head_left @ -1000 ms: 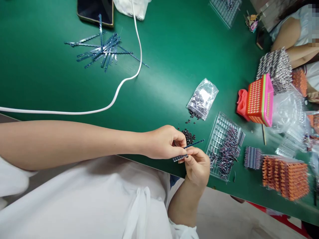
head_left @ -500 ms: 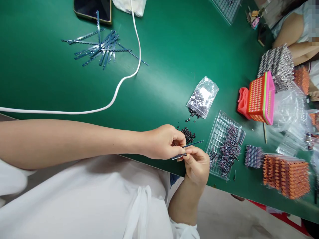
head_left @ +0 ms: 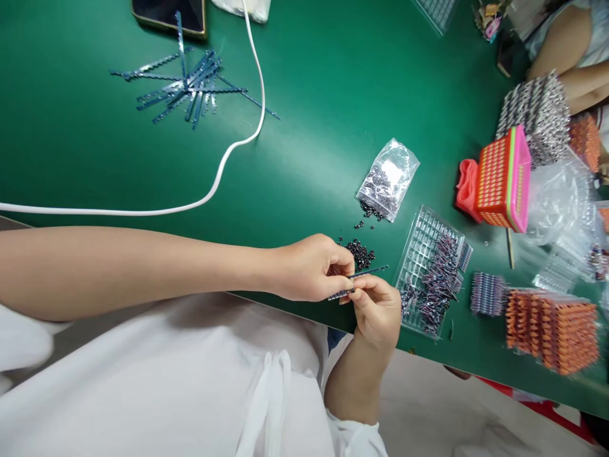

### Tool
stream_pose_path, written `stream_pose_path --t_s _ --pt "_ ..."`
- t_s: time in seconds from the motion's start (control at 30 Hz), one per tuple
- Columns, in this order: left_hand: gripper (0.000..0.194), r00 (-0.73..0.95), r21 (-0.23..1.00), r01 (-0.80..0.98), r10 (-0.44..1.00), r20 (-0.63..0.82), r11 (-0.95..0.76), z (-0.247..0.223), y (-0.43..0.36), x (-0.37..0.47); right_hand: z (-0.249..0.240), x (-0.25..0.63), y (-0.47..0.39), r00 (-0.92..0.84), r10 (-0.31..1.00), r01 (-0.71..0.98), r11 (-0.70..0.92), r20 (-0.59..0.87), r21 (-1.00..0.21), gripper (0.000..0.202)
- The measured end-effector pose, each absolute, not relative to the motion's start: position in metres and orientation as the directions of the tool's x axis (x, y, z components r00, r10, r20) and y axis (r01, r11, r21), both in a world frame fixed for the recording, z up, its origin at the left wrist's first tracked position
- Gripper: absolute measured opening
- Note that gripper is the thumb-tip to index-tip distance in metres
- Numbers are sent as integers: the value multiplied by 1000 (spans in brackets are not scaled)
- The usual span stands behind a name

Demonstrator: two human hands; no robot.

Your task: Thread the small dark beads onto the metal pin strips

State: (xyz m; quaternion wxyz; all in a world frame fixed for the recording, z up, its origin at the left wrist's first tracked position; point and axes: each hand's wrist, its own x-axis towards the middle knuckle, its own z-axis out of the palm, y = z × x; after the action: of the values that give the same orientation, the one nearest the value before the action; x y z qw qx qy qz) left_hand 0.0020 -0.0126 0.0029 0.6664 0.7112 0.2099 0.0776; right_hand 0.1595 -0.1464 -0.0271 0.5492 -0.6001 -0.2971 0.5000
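Note:
My left hand [head_left: 311, 268] is closed, its thumb and fingers pinching a thin dark blue strip [head_left: 375, 271] and a short dark ridged piece [head_left: 339, 295]. The fingertips of my right hand [head_left: 379, 311] meet it at the same spot, pressed together on the end of the ridged piece. The blue strip sticks out to the right above my right fingers. Just beyond the hands lies a small pile of black beads [head_left: 360, 254]. Past it is a clear bag [head_left: 389, 179] of dark beads, with some loose at its mouth. What lies between the fingertips is mostly hidden.
Right of my hands is a clear tray [head_left: 412, 254] of purplish twisted pieces. Further right are orange stacks [head_left: 552, 330], a red and pink basket [head_left: 504, 178] and plastic bags. Blue strips [head_left: 190, 89], a phone [head_left: 171, 16] and a white cable [head_left: 223, 165] lie back left. Another person's arm [head_left: 583, 86] shows top right.
The view has shifted slightly, so the table items sit a little differently in the picture. Both hands keep nearly the same place and grip, with only slight finger movement.

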Motion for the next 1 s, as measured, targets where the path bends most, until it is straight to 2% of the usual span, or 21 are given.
stream_pose_path --t_s 0.3,0.5,0.63,0.83,1.0 --pt "18 906 978 206 384 -179 -30 5 -10 2 -26 159 -146 321 921 -217 -154 -219 -964 9" --pt "20 874 980 188 466 -136 -67 5 -7 1 -25 158 -145 425 891 -64 -147 -161 -987 12" --pt "16 882 983 143 465 -72 -119 3 -6 1 -24 156 -143 454 888 21 -101 -81 -995 8" --pt "20 862 986 161 493 -116 -49 3 -5 2 -22 153 -142 500 865 52 -63 -29 -997 5" --pt "17 867 979 139 496 -47 -150 3 -6 2 -24 152 -143 498 865 45 -97 -62 -994 10"
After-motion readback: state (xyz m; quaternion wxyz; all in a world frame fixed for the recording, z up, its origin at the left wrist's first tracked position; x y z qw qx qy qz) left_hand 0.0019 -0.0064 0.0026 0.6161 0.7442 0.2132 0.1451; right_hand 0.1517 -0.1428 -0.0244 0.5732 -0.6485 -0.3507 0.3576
